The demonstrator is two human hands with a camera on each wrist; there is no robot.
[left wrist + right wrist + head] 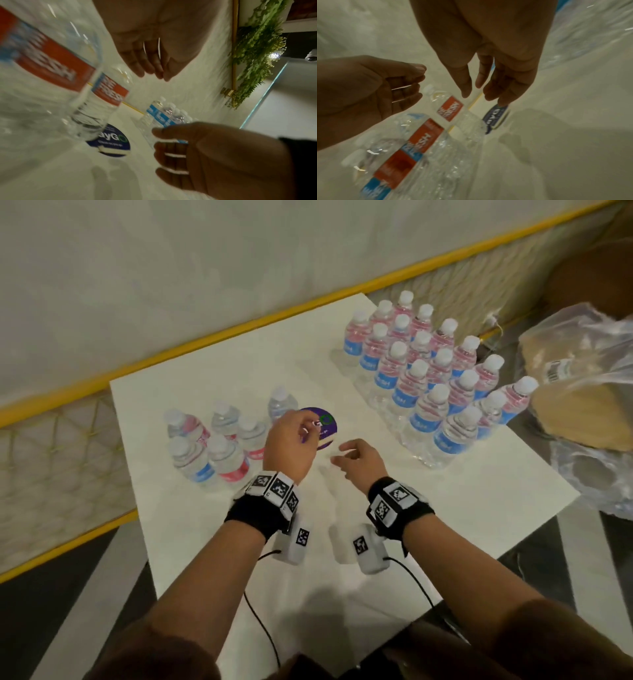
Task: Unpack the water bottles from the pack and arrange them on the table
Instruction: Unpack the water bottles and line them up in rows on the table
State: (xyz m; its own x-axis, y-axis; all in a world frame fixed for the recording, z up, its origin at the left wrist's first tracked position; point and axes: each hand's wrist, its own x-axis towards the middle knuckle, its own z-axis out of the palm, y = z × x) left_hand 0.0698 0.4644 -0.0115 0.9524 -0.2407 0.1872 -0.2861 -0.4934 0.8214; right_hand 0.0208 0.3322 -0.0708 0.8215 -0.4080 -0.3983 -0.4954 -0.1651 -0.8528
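A white square table (445, 508) stands against a pale wall with a yellow strip (239, 323) along its foot; grey floor shows at the near corners. Nearest to the person, the front part of the table is bare, and only the two forearms with marker bands cross it.

Above the middle of the table both hands hang in the air and hold nothing. The left hand (289, 445) has its fingers loosely curled, the thumb near the fingertips. The right hand (358, 460) is relaxed, fingers slightly bent and apart. The two hands are near each other but do not touch.

Just beyond the left hand lies a round dark sticker (322, 428) on the table top. To the left of that hand stand six loose bottles (219, 453), upright and close together, the nearest one just beside the wrist.

Farther, to the right of the right hand and well apart from it, is the pack (435, 378): about nineteen bottles upright in rows inside torn clear wrap, reaching to the far and right edges. Between the two groups there is an open strip of table. Past the right edge lies a clear plastic bag (582, 378) with something brown inside.
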